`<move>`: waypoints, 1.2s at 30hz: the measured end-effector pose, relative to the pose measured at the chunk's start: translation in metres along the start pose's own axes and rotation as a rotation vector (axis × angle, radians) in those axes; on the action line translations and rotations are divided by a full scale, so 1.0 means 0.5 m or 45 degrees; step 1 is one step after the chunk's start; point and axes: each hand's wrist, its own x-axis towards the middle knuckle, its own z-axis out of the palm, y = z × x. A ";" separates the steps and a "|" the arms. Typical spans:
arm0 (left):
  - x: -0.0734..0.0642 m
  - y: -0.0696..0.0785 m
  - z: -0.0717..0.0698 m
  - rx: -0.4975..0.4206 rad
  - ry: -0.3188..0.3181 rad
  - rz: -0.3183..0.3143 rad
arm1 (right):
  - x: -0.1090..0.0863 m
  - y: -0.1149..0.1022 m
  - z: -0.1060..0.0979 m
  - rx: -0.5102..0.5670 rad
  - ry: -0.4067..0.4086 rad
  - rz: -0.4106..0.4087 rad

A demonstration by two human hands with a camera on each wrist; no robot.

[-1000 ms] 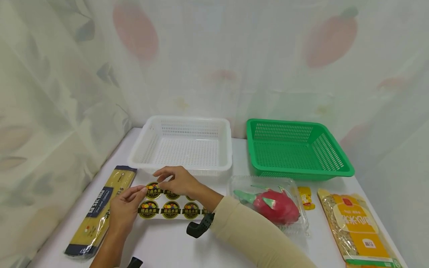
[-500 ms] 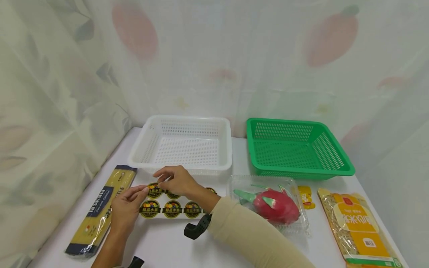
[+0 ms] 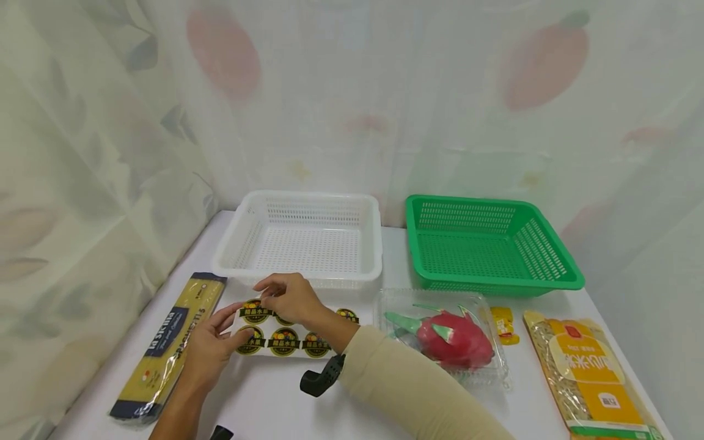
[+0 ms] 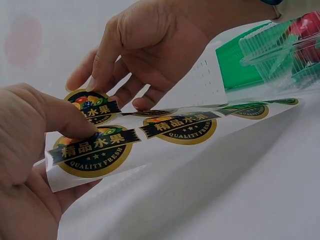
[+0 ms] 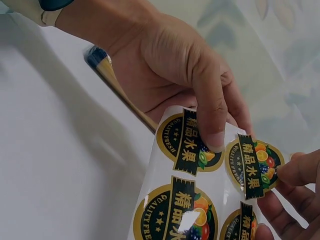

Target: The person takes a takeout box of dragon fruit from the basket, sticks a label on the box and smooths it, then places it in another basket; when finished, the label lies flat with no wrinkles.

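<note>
A white sheet of round black-and-gold fruit stickers (image 3: 283,342) is held up off the table at the middle left. My left hand (image 3: 206,351) grips its left end, the thumb flat on the lower corner sticker (image 4: 95,152) and the fingers behind the sheet. My right hand (image 3: 294,299) reaches across from the right and pinches the edge of the upper corner sticker (image 5: 255,165) between thumb and finger. That sticker stands out at the sheet's edge in the right wrist view. The right forearm hides part of the sheet's right end in the head view.
Behind stand a white basket (image 3: 368,269) and a green basket (image 3: 495,287). A spaghetti pack (image 3: 167,348) lies left. At right are a clear clamshell box (image 3: 497,366) holding a dragon fruit (image 3: 453,339), a small yellow packet (image 3: 503,325) and an orange-labelled bag (image 3: 594,373).
My left thumb has shifted from the upper corner sticker down onto the lower one, and the left hand has spread around the sheet's end. My right hand has stayed nearly in place.
</note>
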 end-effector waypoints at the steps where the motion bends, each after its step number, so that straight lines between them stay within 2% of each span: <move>1: 0.000 0.000 0.000 -0.006 -0.009 0.000 | 0.001 0.000 0.001 -0.002 0.009 -0.001; 13: 0.008 -0.004 0.000 0.010 -0.019 -0.010 | -0.005 -0.015 -0.005 0.053 0.073 -0.050; 18: 0.016 -0.012 -0.004 0.121 -0.014 -0.014 | -0.015 -0.028 -0.024 0.067 0.047 -0.106; 21: 0.023 -0.018 -0.007 0.254 0.004 -0.016 | -0.022 -0.038 -0.039 0.064 0.029 -0.146; 25: 0.033 -0.026 -0.013 0.359 -0.005 -0.027 | -0.034 -0.049 -0.062 0.024 0.008 -0.180; 28: 0.037 -0.033 -0.016 0.372 -0.023 -0.040 | -0.043 -0.054 -0.079 -0.004 -0.001 -0.201; 36: 0.049 -0.047 -0.018 0.512 -0.021 -0.122 | -0.064 -0.057 -0.120 0.013 -0.020 -0.216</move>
